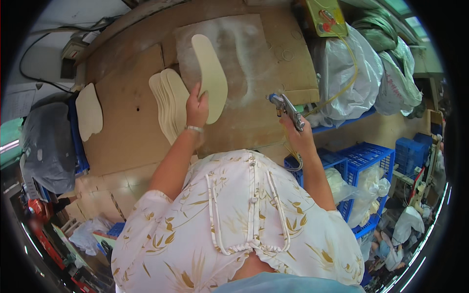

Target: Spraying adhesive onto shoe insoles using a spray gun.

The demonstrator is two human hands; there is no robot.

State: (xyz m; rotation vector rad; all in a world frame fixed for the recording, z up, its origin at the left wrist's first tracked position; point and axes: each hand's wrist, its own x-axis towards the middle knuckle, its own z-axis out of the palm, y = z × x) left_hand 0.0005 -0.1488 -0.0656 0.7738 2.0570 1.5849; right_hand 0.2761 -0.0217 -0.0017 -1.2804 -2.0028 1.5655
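My left hand is closed on the edge of a cream insole, thumb on its upper face. The insole lies over a whitish, sprayed-over patch of the cardboard-covered table. To the left of that hand, a fanned row of several similar insoles overlaps on the cardboard. My right hand grips a metal spray gun by its handle, its nozzle pointing up and left, to the right of the insole and apart from it. A yellowish hose runs near the gun.
Another cream piece lies at the table's left edge, beside a grey plastic bag. White plastic bags stand right of the table, below a yellow container. Blue crates with bagged contents stand at my right.
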